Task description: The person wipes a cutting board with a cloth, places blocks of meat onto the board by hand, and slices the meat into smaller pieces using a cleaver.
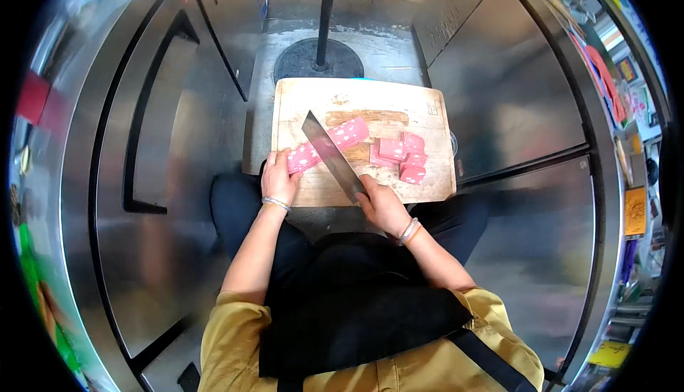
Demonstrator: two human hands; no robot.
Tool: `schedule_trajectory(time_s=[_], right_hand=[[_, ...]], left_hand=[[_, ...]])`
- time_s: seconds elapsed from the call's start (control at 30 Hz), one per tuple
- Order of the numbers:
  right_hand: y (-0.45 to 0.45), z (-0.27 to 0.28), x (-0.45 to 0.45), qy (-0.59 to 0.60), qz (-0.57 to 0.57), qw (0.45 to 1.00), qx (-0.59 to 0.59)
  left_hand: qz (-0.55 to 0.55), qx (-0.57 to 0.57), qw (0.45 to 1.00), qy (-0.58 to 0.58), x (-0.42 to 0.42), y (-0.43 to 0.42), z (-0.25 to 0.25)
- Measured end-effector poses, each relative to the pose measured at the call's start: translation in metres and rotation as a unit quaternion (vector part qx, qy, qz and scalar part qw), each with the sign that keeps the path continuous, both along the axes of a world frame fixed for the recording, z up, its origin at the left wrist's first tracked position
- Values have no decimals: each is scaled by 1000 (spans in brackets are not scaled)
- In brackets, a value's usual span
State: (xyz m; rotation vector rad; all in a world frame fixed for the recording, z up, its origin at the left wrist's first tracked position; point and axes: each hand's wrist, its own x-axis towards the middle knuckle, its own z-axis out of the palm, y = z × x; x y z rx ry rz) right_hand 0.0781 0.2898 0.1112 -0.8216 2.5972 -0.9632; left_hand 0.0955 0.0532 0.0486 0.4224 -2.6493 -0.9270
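Observation:
My left hand (280, 180) is closed around the near left end of a long pink block with white spots (347, 134), which looks like luncheon meat or sausage. The block lies slantwise on a worn wooden cutting board (299, 96). In my right hand (385, 207) is the handle of a knife with a long, broad blade (330, 151). That blade crosses over the middle of the block; whether it touches the meat I cannot tell. Several cut pink pieces (391, 148) sit in a loose pile on the board's right side.
Steel cabinet doors (171, 142) with a dark handle rise on the left, and more steel doors (506, 71) stand on the right. Beyond the board, a black pole (326, 14) stands on a round base (285, 63). Crowded shelves (634, 207) line the far right.

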Motion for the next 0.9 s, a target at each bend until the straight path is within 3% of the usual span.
schedule_trajectory(time_s=[0.3, 0.43, 0.73, 0.9], right_hand=[[-18, 8, 5, -41, -8, 999, 20], [-22, -3, 8, 3, 1, 999, 34], [-31, 0, 15, 19, -4, 993, 115], [-41, 3, 17, 5, 0, 986, 165]], left_hand=[[44, 36, 998, -28, -1, -4, 0], [55, 36, 998, -25, -6, -8, -10], [96, 119, 988, -38, -14, -15, -20], [84, 105, 989, -59, -14, -15, -16]])
